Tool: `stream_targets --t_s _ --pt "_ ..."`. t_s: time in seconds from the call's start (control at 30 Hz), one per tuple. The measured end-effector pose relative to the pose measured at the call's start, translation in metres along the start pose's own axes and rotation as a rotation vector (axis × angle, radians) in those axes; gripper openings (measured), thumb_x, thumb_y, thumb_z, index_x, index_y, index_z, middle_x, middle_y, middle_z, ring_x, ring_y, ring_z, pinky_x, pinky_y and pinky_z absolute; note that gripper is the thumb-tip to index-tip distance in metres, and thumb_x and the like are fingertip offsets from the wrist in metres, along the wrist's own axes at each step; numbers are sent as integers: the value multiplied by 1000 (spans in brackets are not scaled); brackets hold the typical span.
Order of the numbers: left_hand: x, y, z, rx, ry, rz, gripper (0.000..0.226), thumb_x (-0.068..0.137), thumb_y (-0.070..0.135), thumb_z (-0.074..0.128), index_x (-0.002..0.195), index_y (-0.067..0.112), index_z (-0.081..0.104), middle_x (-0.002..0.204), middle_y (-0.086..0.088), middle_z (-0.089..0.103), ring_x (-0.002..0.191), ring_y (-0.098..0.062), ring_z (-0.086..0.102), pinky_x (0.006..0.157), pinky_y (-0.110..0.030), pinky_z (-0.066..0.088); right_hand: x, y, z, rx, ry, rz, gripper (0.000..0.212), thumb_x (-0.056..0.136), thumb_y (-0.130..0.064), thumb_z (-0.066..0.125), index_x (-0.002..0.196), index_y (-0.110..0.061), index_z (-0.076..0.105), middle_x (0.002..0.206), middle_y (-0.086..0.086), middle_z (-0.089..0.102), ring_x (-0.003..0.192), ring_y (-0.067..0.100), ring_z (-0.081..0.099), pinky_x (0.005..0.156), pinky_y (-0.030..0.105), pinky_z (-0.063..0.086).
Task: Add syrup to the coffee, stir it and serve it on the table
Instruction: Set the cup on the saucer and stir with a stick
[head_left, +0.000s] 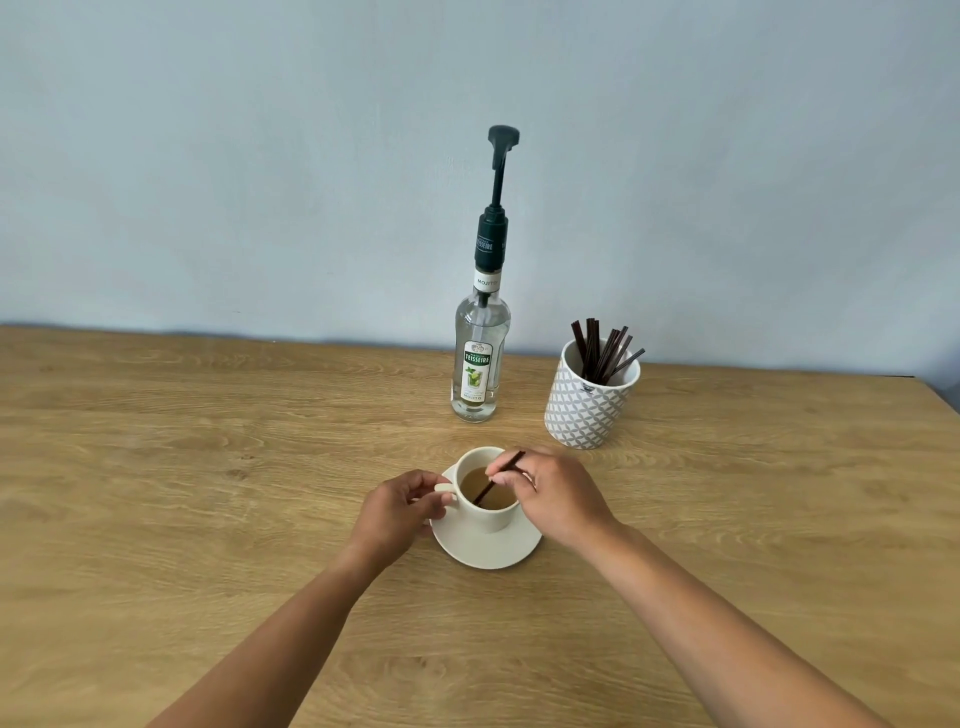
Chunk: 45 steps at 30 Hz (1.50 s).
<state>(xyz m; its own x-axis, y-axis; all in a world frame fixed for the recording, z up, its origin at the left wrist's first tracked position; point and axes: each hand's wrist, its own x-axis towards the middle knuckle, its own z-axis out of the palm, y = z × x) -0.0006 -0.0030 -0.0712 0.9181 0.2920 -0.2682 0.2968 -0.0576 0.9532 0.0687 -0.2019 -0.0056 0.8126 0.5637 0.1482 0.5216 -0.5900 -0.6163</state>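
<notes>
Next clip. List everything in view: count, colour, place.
table: one, light wood, fills the lower frame
wall: one, pale blue, behind the table
bottle: one, clear with green label and dark pump, upright at the back
holder: one, white with grey pattern, right of the bottle
spare stirrers: several, dark brown, standing in the holder
saucer: one, cream, in front of the bottle
cup: one, cream, on the saucer
coffee: light brown, in the cup
stirrer: one, dark, slanted into the coffee
left hand: one, grips the cup's handle
right hand: one, pinches the stirrer
</notes>
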Motion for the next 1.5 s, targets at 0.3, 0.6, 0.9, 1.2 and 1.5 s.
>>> stream_targets --t_s 0.3,0.6,0.9,1.2,1.5 --pt "4 -4 0 29 7 14 7 85 16 77 91 19 76 93 -15 76 78 -15 71 60 -22 58 -1 11 -9 -148 66 -10 11 92 -22 61 95 -31 67 90 -6 70 84 14 61 76 37 53" --pt "3 -3 -1 34 4 11 6 84 18 78 89 22 76 91 -11 77 78 -17 72 57 -18 55 0 2 0 -8 54 4 14 91 -21 63 97 -28 73 96 -4 72 89 12 64 83 34 53" --pt "4 -3 -3 71 -1 31 14 84 22 78 79 35 75 86 -6 78 78 -15 74 58 -20 55 -4 9 -10 -180 70 -37 11 92 -20 63 97 -28 69 90 -4 71 88 18 60 86 39 48" --pt "5 -2 -4 95 -12 33 14 84 21 78 80 34 76 86 -4 78 77 -15 73 60 -24 57 -4 -5 4 -25 34 -4 14 91 -24 62 94 -33 72 93 -4 69 90 16 60 87 36 48" --pt "9 -5 -5 115 -18 37 8 86 20 76 83 27 75 85 -6 78 81 -24 76 61 -28 57 1 2 -11 -168 85 -16 11 91 -21 64 94 -28 71 88 -5 72 87 18 60 84 35 48"
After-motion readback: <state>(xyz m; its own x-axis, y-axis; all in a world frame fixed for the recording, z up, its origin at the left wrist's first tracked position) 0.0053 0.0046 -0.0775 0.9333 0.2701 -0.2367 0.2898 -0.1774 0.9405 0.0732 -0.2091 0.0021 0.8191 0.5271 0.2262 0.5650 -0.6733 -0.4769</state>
